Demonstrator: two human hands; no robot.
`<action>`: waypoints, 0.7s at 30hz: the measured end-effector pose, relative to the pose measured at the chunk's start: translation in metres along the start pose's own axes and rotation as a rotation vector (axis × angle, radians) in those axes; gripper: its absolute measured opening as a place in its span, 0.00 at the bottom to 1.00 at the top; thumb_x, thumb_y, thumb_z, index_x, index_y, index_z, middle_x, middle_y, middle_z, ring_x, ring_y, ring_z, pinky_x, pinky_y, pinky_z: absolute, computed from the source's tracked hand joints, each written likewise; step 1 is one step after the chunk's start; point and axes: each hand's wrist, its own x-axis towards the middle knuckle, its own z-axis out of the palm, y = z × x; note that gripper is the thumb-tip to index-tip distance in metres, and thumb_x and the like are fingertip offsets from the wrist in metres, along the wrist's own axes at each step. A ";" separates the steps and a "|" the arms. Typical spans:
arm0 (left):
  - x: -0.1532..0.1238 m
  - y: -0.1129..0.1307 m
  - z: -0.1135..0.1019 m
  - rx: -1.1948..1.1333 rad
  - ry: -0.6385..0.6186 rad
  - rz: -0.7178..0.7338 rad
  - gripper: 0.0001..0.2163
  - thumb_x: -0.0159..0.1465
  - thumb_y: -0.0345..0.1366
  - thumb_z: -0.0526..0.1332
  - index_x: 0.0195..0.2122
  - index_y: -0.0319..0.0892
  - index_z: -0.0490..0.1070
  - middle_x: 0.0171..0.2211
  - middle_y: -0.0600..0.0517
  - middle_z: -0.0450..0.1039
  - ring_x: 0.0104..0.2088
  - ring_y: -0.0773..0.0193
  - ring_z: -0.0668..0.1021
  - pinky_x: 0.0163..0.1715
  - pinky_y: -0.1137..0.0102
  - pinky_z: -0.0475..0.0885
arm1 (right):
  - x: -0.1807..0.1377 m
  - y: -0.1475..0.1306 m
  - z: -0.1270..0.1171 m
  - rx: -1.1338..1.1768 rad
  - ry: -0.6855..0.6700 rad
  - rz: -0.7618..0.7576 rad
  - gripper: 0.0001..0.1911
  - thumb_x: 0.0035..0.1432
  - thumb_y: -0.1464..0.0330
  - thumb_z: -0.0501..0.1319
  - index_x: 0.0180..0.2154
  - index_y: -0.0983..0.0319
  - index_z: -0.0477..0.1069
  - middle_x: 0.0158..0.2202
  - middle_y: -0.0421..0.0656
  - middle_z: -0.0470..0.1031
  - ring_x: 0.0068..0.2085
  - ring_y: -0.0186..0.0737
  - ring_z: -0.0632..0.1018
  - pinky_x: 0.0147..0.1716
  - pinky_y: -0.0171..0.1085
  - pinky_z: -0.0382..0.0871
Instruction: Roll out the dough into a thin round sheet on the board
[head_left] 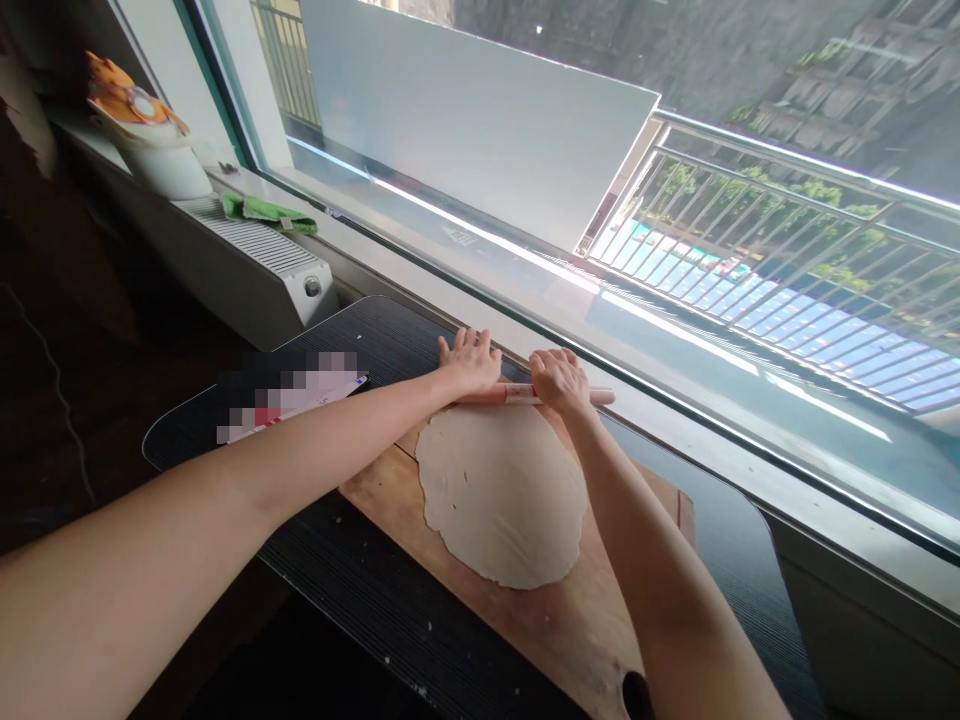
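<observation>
A thin round sheet of pale dough (501, 492) lies flat on a wooden board (577, 630). A slim rolling pin (523, 394) rests across the far edge of the dough. My left hand (469, 361) presses on the pin's left part with fingers stretched out flat. My right hand (559, 380) lies over the pin's right part, fingers curled down on it. Both forearms reach out over the board.
The board sits on a dark ribbed table (390, 590) next to a large window (600, 150). A blurred flat item (289, 395) lies at the table's left. A white radiator (247, 260) with a green cloth (270, 213) and a white pot (161, 150) stand far left.
</observation>
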 end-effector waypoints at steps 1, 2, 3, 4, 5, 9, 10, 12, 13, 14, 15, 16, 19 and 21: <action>0.005 -0.002 -0.001 0.000 0.000 -0.022 0.24 0.72 0.42 0.40 0.66 0.42 0.57 0.67 0.42 0.59 0.69 0.51 0.57 0.65 0.42 0.53 | 0.007 -0.003 -0.001 0.013 0.002 0.005 0.23 0.71 0.63 0.42 0.50 0.57 0.74 0.57 0.47 0.73 0.61 0.49 0.66 0.57 0.46 0.63; 0.006 -0.002 0.000 0.001 0.003 -0.026 0.24 0.72 0.42 0.40 0.65 0.42 0.58 0.67 0.42 0.60 0.69 0.51 0.57 0.65 0.42 0.53 | 0.010 -0.004 -0.001 0.018 0.008 -0.003 0.22 0.71 0.64 0.42 0.49 0.57 0.74 0.57 0.47 0.73 0.60 0.49 0.66 0.56 0.45 0.64; 0.004 -0.002 0.001 -0.001 0.008 -0.009 0.24 0.72 0.42 0.40 0.65 0.42 0.58 0.67 0.42 0.59 0.69 0.50 0.57 0.65 0.41 0.53 | 0.009 -0.003 0.000 0.013 0.023 -0.023 0.22 0.71 0.64 0.43 0.49 0.57 0.75 0.56 0.47 0.74 0.60 0.49 0.66 0.56 0.45 0.64; -0.001 -0.002 0.004 -0.006 0.014 0.020 0.24 0.72 0.42 0.40 0.66 0.43 0.57 0.68 0.43 0.59 0.69 0.51 0.57 0.65 0.41 0.53 | 0.004 0.000 0.003 0.002 0.045 -0.048 0.21 0.70 0.65 0.44 0.48 0.57 0.75 0.55 0.47 0.74 0.60 0.49 0.66 0.56 0.45 0.64; -0.008 0.000 0.007 -0.012 0.028 0.062 0.24 0.72 0.42 0.40 0.66 0.43 0.57 0.68 0.43 0.59 0.69 0.50 0.57 0.65 0.42 0.53 | -0.004 0.004 0.006 -0.010 0.075 -0.077 0.21 0.70 0.66 0.44 0.48 0.56 0.75 0.55 0.47 0.74 0.61 0.49 0.65 0.56 0.46 0.64; -0.021 0.006 0.012 -0.053 0.115 0.184 0.22 0.71 0.40 0.45 0.64 0.43 0.60 0.64 0.43 0.64 0.66 0.50 0.62 0.63 0.44 0.57 | -0.032 0.022 0.020 -0.019 0.242 -0.111 0.19 0.69 0.66 0.47 0.47 0.58 0.76 0.57 0.48 0.72 0.61 0.50 0.65 0.55 0.46 0.63; -0.018 0.006 0.010 -0.073 0.132 0.151 0.20 0.71 0.40 0.46 0.62 0.43 0.62 0.63 0.43 0.66 0.65 0.51 0.63 0.63 0.46 0.58 | -0.033 0.024 0.023 -0.013 0.285 -0.104 0.18 0.69 0.66 0.48 0.46 0.59 0.76 0.57 0.49 0.72 0.59 0.50 0.67 0.54 0.45 0.63; -0.009 0.003 0.004 -0.109 0.172 0.055 0.17 0.71 0.38 0.46 0.56 0.43 0.66 0.59 0.42 0.69 0.63 0.51 0.66 0.60 0.48 0.61 | -0.029 0.024 0.028 -0.009 0.353 -0.095 0.17 0.69 0.66 0.48 0.43 0.62 0.76 0.53 0.52 0.74 0.53 0.49 0.71 0.51 0.43 0.64; -0.007 0.001 0.001 -0.118 0.193 0.023 0.17 0.72 0.37 0.45 0.53 0.42 0.69 0.57 0.41 0.71 0.61 0.51 0.68 0.59 0.49 0.62 | -0.025 0.022 0.030 -0.012 0.368 -0.098 0.17 0.69 0.67 0.48 0.41 0.62 0.75 0.49 0.51 0.76 0.49 0.47 0.73 0.49 0.42 0.64; -0.006 -0.002 -0.002 -0.116 0.218 0.023 0.17 0.72 0.36 0.44 0.50 0.41 0.70 0.55 0.41 0.73 0.58 0.51 0.70 0.58 0.50 0.62 | -0.021 0.021 0.031 -0.017 0.371 -0.107 0.18 0.69 0.67 0.47 0.38 0.62 0.75 0.44 0.50 0.77 0.46 0.46 0.74 0.48 0.41 0.64; -0.008 -0.005 -0.003 -0.107 0.240 0.054 0.17 0.72 0.36 0.44 0.46 0.41 0.72 0.52 0.41 0.75 0.56 0.51 0.72 0.58 0.50 0.62 | -0.017 0.020 0.033 -0.022 0.369 -0.117 0.19 0.69 0.67 0.47 0.35 0.61 0.75 0.39 0.49 0.78 0.42 0.45 0.75 0.46 0.40 0.63; -0.013 -0.007 -0.004 -0.095 0.254 0.105 0.17 0.72 0.36 0.44 0.43 0.41 0.73 0.49 0.41 0.77 0.53 0.51 0.73 0.58 0.51 0.61 | -0.014 0.020 0.034 -0.025 0.363 -0.123 0.19 0.70 0.67 0.47 0.33 0.61 0.74 0.36 0.48 0.79 0.40 0.44 0.76 0.44 0.40 0.63; -0.033 -0.013 -0.005 -0.045 0.263 0.276 0.17 0.71 0.35 0.46 0.35 0.41 0.74 0.41 0.44 0.80 0.48 0.53 0.75 0.61 0.51 0.56 | -0.011 0.019 0.030 -0.034 0.354 -0.110 0.21 0.70 0.65 0.47 0.29 0.61 0.73 0.30 0.47 0.79 0.32 0.41 0.76 0.37 0.37 0.60; -0.044 -0.015 -0.010 -0.016 0.248 0.285 0.18 0.72 0.36 0.46 0.34 0.41 0.74 0.40 0.45 0.80 0.48 0.54 0.76 0.62 0.50 0.55 | -0.013 0.015 0.023 -0.045 0.363 -0.109 0.23 0.70 0.64 0.47 0.27 0.61 0.73 0.28 0.46 0.79 0.29 0.40 0.75 0.33 0.37 0.58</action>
